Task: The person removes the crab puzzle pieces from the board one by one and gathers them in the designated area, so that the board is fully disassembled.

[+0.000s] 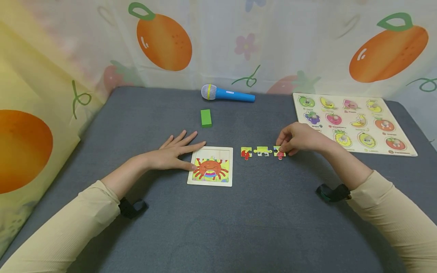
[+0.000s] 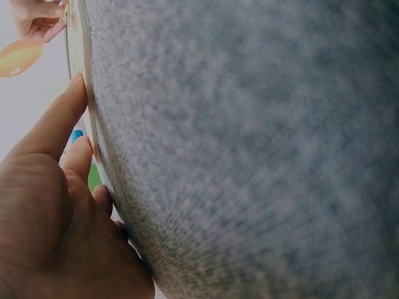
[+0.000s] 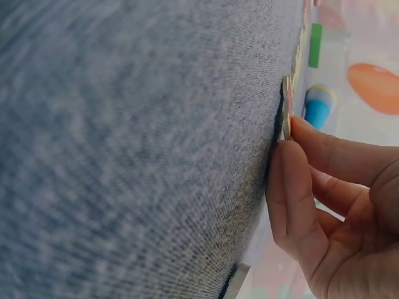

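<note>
The right hand (image 1: 296, 137) partly hides its puzzle piece (image 1: 280, 154), and picture edges cut off both sleeves (image 1: 389, 208).

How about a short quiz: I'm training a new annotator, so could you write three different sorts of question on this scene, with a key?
1. True or false: the left hand touches the crab puzzle's frame.

2. Multiple choice: in the head view, which piece in the row of three loose puzzle pieces does the right hand pinch?
a) leftmost
b) middle
c) rightmost

3. Fill in the blank: on the table, a ____ block lies between the blue microphone and the puzzle's frame.

Key
1. True.
2. c, the rightmost piece.
3. Green.
</note>
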Available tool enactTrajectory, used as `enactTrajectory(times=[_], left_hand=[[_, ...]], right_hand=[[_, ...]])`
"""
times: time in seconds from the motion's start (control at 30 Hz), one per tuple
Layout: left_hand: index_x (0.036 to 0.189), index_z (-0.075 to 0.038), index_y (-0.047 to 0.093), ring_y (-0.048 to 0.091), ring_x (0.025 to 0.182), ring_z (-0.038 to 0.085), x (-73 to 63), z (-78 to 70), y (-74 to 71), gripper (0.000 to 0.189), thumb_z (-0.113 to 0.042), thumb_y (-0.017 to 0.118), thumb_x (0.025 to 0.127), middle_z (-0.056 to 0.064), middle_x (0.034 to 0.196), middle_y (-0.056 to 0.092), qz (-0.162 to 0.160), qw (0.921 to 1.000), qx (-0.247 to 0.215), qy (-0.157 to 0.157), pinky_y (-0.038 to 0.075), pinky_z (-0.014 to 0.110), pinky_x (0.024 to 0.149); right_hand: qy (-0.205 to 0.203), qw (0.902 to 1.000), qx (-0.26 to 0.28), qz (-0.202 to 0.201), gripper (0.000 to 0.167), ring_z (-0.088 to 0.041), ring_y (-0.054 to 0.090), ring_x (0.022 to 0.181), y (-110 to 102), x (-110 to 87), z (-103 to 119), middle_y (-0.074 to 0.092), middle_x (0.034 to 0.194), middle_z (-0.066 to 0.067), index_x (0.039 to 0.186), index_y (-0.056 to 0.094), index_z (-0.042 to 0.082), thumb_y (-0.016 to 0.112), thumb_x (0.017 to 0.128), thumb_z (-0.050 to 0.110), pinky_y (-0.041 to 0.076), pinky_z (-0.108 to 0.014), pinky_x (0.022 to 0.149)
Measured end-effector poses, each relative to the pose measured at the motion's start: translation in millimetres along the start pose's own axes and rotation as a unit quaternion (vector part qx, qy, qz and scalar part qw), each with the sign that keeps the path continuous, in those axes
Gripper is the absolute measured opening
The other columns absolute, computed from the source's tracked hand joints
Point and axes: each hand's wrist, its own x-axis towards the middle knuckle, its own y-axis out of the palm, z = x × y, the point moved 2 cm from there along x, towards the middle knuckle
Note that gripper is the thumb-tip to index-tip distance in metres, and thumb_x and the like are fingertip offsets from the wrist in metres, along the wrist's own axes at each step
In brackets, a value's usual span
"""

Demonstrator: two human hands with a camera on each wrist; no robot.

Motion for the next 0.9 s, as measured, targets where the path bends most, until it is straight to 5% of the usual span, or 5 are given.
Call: enactTrajectory(times=[0.9], left_hand=[[0.157, -0.033, 0.021, -0.017, 0.155, 0.036, -0.4, -0.1, 0.1, 0.082, -0.049, 0.066, 0.090, 0.002, 0.170, -0.006, -0.001, 1.0000, -0.001, 0.000, -0.013, 0.064, 0.120]], right_hand=[[0.016, 0.9998, -0.007, -0.009, 0.019, -0.010, 0.066, 0.068, 0.3, -2.4, 5.5, 0.069, 0.079, -0.004, 0.101, 0.069, -0.001, 0.072, 0.086, 0.011, 0.059, -0.029, 0.068]])
